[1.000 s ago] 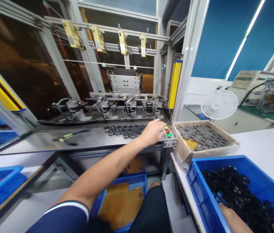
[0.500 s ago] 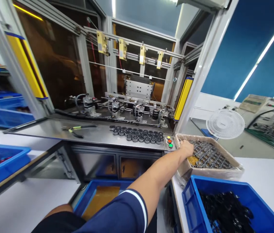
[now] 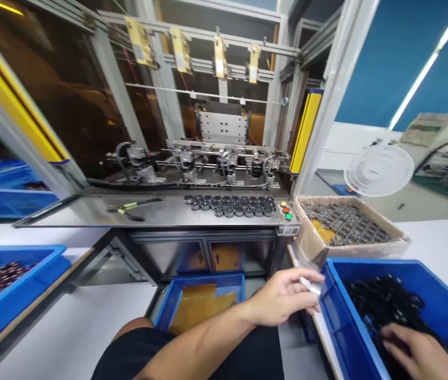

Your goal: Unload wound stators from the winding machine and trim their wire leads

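My left hand [image 3: 285,296] is closed on a small white piece [image 3: 310,286], pinched between thumb and forefinger. It hovers in front of the bench, left of a blue bin [image 3: 351,316]. What kind of piece it is I cannot make out. Over the black parts [image 3: 390,301] heaped in that bin, my right hand [image 3: 416,348] reaches down with its fingers bent and apart. Nothing shows between them, though some blur softens the fingertips. Behind the bin stands a plastic-lined carton [image 3: 315,240], filled with rows of small grey parts [image 3: 351,224].
Black round parts [image 3: 234,206] line the metal ledge [image 3: 168,215], with yellow-handled pliers [image 3: 129,207] to their left. A button box [image 3: 287,216] sits beside the carton. Farther out are a fan [image 3: 379,170], a left blue bin [image 3: 52,253] and a floor bin [image 3: 243,287].
My left hand has left the carton and come back nearer to me, now with the white piece in it. My right hand has come into view over the blue bin. The view has shifted.
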The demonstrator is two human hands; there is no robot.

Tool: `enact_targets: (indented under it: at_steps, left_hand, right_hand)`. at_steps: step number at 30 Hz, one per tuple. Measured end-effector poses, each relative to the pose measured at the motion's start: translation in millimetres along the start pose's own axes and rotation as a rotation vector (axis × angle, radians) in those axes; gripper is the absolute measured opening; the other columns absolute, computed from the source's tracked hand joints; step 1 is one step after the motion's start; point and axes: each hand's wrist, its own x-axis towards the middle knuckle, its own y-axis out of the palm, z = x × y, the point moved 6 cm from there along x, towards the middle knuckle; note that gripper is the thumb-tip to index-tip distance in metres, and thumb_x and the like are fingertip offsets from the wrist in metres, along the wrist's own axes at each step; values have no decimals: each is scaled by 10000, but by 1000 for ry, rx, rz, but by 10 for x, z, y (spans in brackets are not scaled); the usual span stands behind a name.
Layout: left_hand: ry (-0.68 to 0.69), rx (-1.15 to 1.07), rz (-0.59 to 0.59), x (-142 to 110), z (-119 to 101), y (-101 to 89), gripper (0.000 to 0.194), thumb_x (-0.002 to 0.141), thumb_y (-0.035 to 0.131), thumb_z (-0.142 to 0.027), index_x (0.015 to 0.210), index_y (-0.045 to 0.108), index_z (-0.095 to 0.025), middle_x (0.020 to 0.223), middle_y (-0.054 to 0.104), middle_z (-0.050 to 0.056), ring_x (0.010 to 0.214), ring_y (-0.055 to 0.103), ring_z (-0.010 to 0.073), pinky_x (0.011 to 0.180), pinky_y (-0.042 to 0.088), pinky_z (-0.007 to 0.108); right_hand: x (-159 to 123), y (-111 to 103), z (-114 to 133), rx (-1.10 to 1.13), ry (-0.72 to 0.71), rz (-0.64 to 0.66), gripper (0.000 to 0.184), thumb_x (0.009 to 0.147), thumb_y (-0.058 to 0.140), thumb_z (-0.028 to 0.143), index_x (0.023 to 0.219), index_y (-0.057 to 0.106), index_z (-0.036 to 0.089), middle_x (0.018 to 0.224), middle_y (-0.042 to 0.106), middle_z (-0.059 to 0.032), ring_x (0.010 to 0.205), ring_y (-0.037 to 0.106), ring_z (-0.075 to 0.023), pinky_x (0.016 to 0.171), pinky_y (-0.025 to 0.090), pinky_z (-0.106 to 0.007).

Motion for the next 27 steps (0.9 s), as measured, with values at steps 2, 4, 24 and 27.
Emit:
enact_targets:
  at_steps: [2, 4, 24, 27]
  left_hand:
    - [-57, -204, -57, -295, 92, -29, 431, 726, 835, -326, 1097, 698, -155, 1033, 628, 67, 746, 698, 124, 692, 559, 248]
    - [-96, -230, -102, -448, 133, -36, 490, 619, 904, -233, 1074, 733, -178, 1158, 599, 71, 745, 688, 107, 699, 555, 236]
    - [-132, -205, 41, -589, 158, 490, 576, 559, 909, -119, 1104, 723, -113, 924, 790, 81, 806, 738, 174, 795, 584, 260]
    - [-111, -197, 32, -577, 158, 474, 572, 563, 905, -102, 1105, 726, -119, 938, 795, 81, 813, 744, 173, 795, 590, 254]
  right_hand:
    - [-19, -238, 220, -32, 19, -172, 320, 795, 563, 459, 872, 765, 223, 922, 788, -89, 881, 746, -318, 839, 595, -450]
    - [-109, -493, 628, -34, -27, -371, 294, 829, 580, 446, 905, 731, 206, 933, 768, -97, 875, 732, -300, 841, 583, -453]
    - [-782, -470, 2335, 240, -702, -422, 411, 811, 556, -37, 1196, 585, 105, 1020, 628, -142, 970, 618, -228, 784, 581, -374]
    - [-790, -437, 2301, 177, -724, -427, 419, 817, 576, 0, 1227, 561, 84, 1067, 619, -156, 1019, 605, -243, 831, 576, -400]
